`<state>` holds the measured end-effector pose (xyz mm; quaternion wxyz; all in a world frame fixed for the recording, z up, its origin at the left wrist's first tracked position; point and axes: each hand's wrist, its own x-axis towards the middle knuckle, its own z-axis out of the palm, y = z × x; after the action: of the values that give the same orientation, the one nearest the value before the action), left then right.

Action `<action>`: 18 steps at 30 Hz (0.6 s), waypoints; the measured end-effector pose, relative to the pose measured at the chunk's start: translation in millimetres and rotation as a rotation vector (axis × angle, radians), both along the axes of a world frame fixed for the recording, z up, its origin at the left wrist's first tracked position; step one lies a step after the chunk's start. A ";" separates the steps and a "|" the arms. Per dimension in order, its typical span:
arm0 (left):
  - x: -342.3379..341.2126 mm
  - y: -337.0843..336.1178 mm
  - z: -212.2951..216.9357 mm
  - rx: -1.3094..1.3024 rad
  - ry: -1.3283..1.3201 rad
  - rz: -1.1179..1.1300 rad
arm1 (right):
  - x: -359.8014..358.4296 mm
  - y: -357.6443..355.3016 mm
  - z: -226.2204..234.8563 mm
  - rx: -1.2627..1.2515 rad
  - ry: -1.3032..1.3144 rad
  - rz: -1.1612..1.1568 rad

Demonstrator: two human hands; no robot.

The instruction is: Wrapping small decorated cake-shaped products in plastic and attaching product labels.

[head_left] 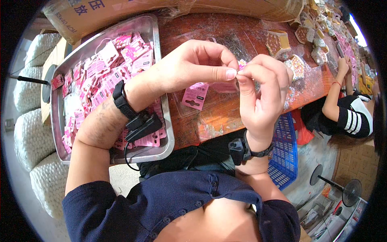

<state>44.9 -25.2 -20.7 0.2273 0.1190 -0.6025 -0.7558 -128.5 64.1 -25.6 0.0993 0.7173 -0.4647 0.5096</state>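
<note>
Presently, left hand point(193, 64) and right hand point(267, 88) meet fingertip to fingertip above the surface point(225, 105); each grip narrow, thumb closed toward index. A pink bit point(242, 63) shows behind the fingertips; fingers hide most of it, so cannot tell whether it is held. Below left hand: loose pink card point(194, 97), flat, rectangular, dark label block, hanger cutout at its lower end. Left forearm crosses the metal tray point(168, 137), covering part of its heap of pink cards point(94, 84); tray smooth, round-cornered, with raised rim. Surface: reddish-brown wood, scuffed. Blue basket point(284, 151), lattice-walled plastic, just below its edge at right. Beyond the hands: crinkled clear bags point(278, 43), contents tan and speckled. Farther: brown carton point(169, 11), film-wrapped; at far right, a co-worker's striped black sleeve point(351, 121).
</note>
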 end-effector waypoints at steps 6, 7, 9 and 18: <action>3.0 1.8 1.7 0.042 -0.056 -0.024 | -11.3 -2.4 2.5 -0.049 0.074 0.078; 2.8 1.8 1.4 0.006 -0.046 0.002 | -15.9 -3.0 3.9 -0.022 0.080 0.095; -0.4 0.7 -0.3 -0.028 -0.032 0.015 | -29.7 -4.4 5.6 0.022 -0.085 -0.021; -1.0 2.0 -1.7 -0.138 -0.111 0.064 | -131.8 -6.9 -35.4 0.496 0.027 -0.763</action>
<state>43.9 -23.2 -22.5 0.2250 0.1639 -0.6609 -0.6969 -260.4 57.2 -61.0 0.1114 0.5035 -0.8024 0.3005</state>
